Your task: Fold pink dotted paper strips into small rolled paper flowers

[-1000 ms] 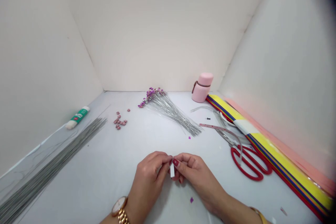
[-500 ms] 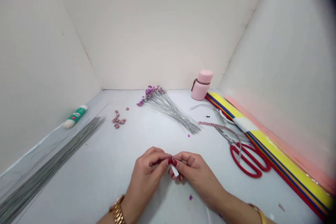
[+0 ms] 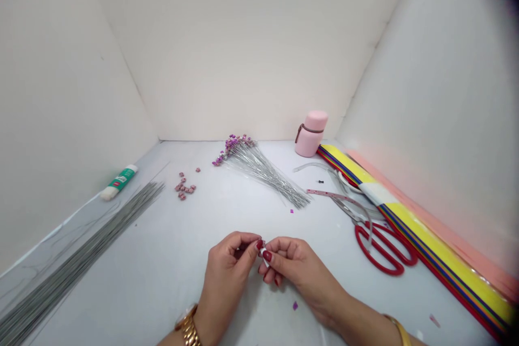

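A small white strip (image 3: 265, 260), apparently paper, sits between my fingertips, and a tiny pinkish bit shows at its upper end. My left hand (image 3: 231, 260) is closed, thumb and forefinger pinching that upper end. Pressed on the strip's face is the thumb of my right hand (image 3: 295, 265), with the fingers curled behind it. The fingertips of both hands nearly touch, and they hide most of the strip. Below them on the table lies a purple scrap (image 3: 295, 306). Several small pink folded stars (image 3: 184, 189) lie beyond my left hand.
Grey wires (image 3: 101, 243) run along the left, by a glue stick (image 3: 119, 183). Silver stems with purple tips (image 3: 263, 167) lie at the back, near a pink flask (image 3: 311, 134). To the right are red-handled scissors (image 3: 381, 246), a pink strip (image 3: 340, 195) and coloured paper strips (image 3: 430, 238).
My right thumb has slid down onto the white strip, and less of the strip shows now. Both hands stay in nearly the same place; the view has shifted slightly.
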`<state>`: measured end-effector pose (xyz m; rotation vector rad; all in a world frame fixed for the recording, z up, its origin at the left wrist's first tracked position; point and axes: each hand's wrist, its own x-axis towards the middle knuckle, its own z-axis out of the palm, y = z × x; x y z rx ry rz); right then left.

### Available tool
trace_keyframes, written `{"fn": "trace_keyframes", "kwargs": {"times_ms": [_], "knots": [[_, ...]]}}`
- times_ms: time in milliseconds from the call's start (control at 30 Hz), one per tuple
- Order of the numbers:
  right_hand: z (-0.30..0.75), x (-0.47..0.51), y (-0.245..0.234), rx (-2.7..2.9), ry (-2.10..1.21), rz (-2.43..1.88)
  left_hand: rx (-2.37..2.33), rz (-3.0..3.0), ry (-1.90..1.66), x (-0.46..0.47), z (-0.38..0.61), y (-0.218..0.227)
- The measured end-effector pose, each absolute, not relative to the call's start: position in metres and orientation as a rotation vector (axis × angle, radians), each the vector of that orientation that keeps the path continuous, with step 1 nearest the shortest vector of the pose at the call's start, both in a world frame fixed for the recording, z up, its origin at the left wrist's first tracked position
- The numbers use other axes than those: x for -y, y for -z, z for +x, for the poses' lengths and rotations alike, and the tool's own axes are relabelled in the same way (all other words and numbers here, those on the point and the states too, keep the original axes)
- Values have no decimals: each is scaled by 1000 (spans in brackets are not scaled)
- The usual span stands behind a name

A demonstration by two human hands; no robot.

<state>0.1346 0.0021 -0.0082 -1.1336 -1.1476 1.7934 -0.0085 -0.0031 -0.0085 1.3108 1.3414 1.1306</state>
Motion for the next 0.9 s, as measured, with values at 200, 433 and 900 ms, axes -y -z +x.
{"fn": "trace_keyframes", "kwargs": {"times_ms": [200,433,900], "knots": [[137,-2,9,1218,-1725,-1114,-1241,1190,-1098,3,-7,9],[136,-1,5,1199,-1776,-1108,-1300,1388,-1114,5,-8,10],[139,-5,4,965,-1825,-1042,-1182,1801,-1117,3,-14,5]]}}
